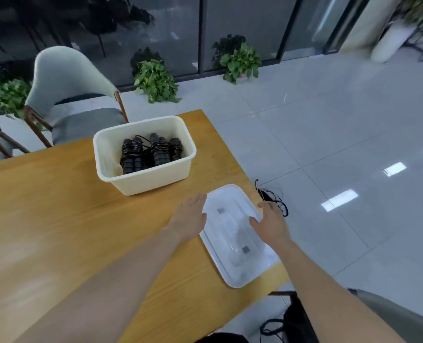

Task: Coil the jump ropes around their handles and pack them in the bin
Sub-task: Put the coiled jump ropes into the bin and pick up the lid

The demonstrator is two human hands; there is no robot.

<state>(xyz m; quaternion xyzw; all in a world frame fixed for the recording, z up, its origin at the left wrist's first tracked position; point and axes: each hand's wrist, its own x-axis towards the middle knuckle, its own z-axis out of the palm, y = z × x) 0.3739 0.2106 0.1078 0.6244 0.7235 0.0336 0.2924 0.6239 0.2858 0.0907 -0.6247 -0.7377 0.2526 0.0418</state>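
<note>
Jump ropes [153, 153], black and coiled round their handles, lie packed side by side in the cream plastic bin [111, 180], which stands open on the wooden table [57, 206]; three bundles can be counted, though they overlap and a further one may be hidden. One white lid [232, 243] lies flat at the table's right corner, nearer the person than the bin and apart from it. Both hands reach to this lid: the left hand [191, 216] rests with straight, relaxed fingers at its left edge, and the right hand [271, 221], fingers likewise loose and holding nothing, lies at its right edge. One more black rope [273, 198] lies uncoiled on the tiled floor just past the table corner, beyond the right hand. Two chairs [69, 95] stand behind the table, and three potted plants [156, 80] line the glass wall
</note>
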